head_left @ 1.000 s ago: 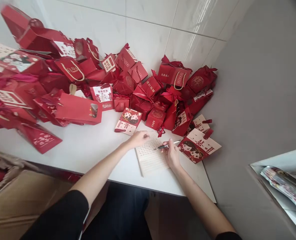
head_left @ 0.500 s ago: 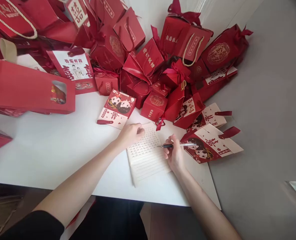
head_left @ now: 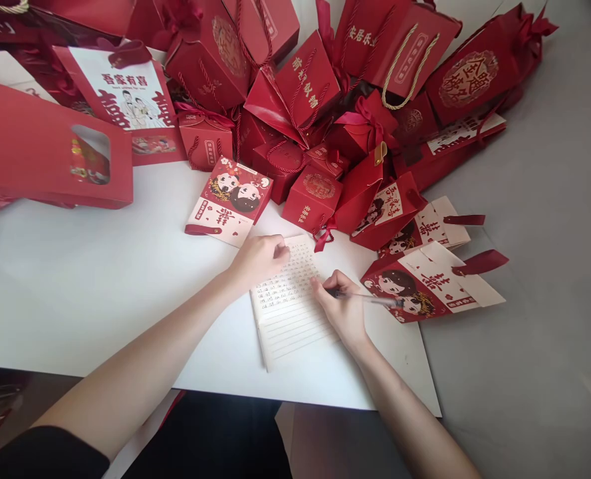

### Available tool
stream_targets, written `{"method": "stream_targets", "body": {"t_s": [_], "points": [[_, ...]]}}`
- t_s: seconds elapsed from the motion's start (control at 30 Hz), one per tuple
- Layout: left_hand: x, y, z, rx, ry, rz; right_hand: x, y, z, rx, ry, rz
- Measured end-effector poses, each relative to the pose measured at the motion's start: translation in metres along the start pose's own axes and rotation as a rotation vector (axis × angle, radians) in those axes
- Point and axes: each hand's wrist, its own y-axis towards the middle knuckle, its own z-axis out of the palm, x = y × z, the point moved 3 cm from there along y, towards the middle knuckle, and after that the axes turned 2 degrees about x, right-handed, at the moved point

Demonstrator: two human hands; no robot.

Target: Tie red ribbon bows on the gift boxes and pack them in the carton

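Note:
A lined notebook (head_left: 298,332) lies on the white table, its upper half filled with rows of small handwriting. My left hand (head_left: 258,263) is curled into a loose fist and rests on the notebook's upper left part. My right hand (head_left: 344,311) pinches a pen (head_left: 367,299) with a clear barrel and dark grip at the page's right side. The pen's tip is hidden behind my fingers, so I cannot tell whether it touches the paper. Just above my left hand lies a small gift bag (head_left: 230,198) printed with two cartoon faces.
Many red gift boxes (head_left: 311,197) and bags crowd the back of the white table (head_left: 100,299). A large red box with a window (head_left: 40,150) lies at the left. A cream and red gift bag (head_left: 432,283) sits right of my right hand, near the grey wall (head_left: 534,266).
My right hand has moved slightly left over the page with the pen, turning so the tip no longer shows. My left hand stays in place. The view has shifted a little.

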Motion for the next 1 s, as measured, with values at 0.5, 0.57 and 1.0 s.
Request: {"method": "stream_targets", "body": {"t_s": [0.5, 0.57, 1.0], "points": [[-0.0027, -0.0010, -0.0013, 0.008, 0.005, -0.020, 0.0021, 0.0016, 0.0016, 0.018, -0.124, 0.052], [-0.0032, -0.0009, -0.0017, 0.011, 0.003, -0.018, 0.0021, 0.0016, 0.0016, 0.014, -0.132, 0.038], [-0.0008, -0.0006, -0.0004, 0.018, -0.015, -0.026, 0.0002, 0.0009, 0.0003, -0.012, -0.013, 0.074]]}}
